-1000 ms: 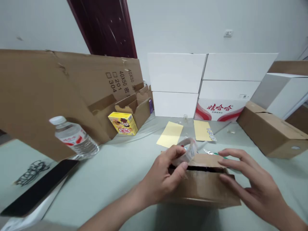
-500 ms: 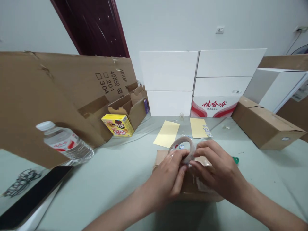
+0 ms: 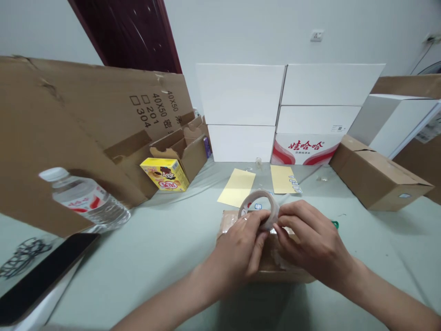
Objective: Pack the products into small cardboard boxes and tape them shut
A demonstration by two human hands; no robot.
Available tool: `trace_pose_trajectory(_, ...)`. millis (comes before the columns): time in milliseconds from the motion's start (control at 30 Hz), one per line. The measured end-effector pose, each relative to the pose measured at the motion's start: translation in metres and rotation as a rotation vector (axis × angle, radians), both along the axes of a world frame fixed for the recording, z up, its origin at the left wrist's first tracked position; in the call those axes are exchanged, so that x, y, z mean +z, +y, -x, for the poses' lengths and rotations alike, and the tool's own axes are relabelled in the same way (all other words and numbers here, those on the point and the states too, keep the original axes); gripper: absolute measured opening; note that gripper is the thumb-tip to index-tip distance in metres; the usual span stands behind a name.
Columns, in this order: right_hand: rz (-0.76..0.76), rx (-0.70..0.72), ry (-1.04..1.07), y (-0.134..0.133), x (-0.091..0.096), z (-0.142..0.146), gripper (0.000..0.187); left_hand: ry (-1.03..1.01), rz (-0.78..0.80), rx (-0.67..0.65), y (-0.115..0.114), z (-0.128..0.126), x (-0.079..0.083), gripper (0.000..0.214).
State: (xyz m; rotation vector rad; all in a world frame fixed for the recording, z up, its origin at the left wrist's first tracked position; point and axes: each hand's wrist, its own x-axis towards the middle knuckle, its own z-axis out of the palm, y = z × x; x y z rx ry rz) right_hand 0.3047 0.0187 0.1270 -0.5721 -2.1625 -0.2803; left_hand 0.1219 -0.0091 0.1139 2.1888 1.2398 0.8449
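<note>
The left hand (image 3: 241, 241) grips a round, pale roll of tape (image 3: 274, 210) over a small brown cardboard box (image 3: 270, 265). The right hand (image 3: 315, 239) touches the roll's edge; I can't tell if it pinches. Big brown cardboard (image 3: 103, 105) says "304" and "40X50"; a white-and-red box (image 3: 305, 156) says "娃哈哈".

The lower part of the tape roll (image 3: 274, 212) is hidden behind the left hand (image 3: 239, 243). Whether the right hand (image 3: 312, 236) pinches its edge cannot be told. Both hands cover much of the box (image 3: 282, 276). Of the green thing (image 3: 335, 224), only a small end is visible. The left edge cuts the large cardboard (image 3: 58, 133) and the black flat object (image 3: 41, 282); the top edge cuts the door (image 3: 134, 32).
</note>
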Motion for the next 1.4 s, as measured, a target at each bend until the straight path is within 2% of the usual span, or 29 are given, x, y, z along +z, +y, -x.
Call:
trace_pose_trajectory(133, 0.004, 0.027, 0.056, 0.006, -0.003, -0.001, 0.019, 0.015, -0.023, -0.005, -0.001, -0.001, -0.001, 0.030)
trace_pose_trajectory(333, 0.140, 0.058, 0.102, 0.008, -0.002, -0.006, 0.014, 0.029, -0.054, 0.014, -0.002, -0.001, -0.002, 0.028)
trace_pose_trajectory(667, 0.145, 0.032, -0.027, 0.002, 0.000, -0.011, 0.015, 0.038, -0.037, 0.028, -0.001, -0.002, -0.004, 0.030)
trace_pose_trajectory(767, 0.117, 0.006, -0.029, 0.002, -0.003, -0.011, 0.005, 0.038, -0.034, 0.017, 0.000, -0.003, -0.004, 0.031)
trace_pose_trajectory(933, 0.112, -0.019, -0.029, 0.004, -0.004, -0.008, 0.008, 0.037, -0.046, 0.012, 0.001, -0.003, -0.002, 0.030)
trace_pose_trajectory(1067, 0.177, 0.045, -0.023, 0.008, 0.002, -0.011, 0.015, -0.005, -0.175, -0.027, 0.001, -0.001, -0.003, 0.027)
trace_pose_trajectory(1167, 0.226, 0.011, 0.057, 0.013, 0.006, -0.020, 0.014, -0.035, -0.297, 0.101, -0.003, 0.001, -0.009, 0.036)
trace_pose_trajectory(1233, 0.275, -0.054, 0.117, 0.016, 0.007, -0.028, 0.015, -0.064, -0.259, 0.194, -0.005, 0.004, -0.012, 0.040)
trace_pose_trajectory(1267, 0.293, -0.085, 0.140, 0.017, 0.008, -0.031, 0.016, -0.081, -0.202, 0.212, -0.007, 0.005, -0.012, 0.035)
trace_pose_trajectory(1333, 0.289, -0.121, 0.171, 0.018, 0.009, -0.034, 0.017, -0.109, -0.069, 0.196, -0.007, 0.007, -0.009, 0.013)
trace_pose_trajectory(1367, 0.266, -0.130, 0.180, 0.018, 0.009, -0.034, 0.018, -0.122, -0.016, 0.172, -0.007, 0.008, -0.007, 0.009)
trace_pose_trajectory(1400, 0.236, -0.133, 0.186, 0.017, 0.010, -0.033, 0.017, -0.138, 0.029, 0.139, -0.007, 0.009, -0.004, 0.021)
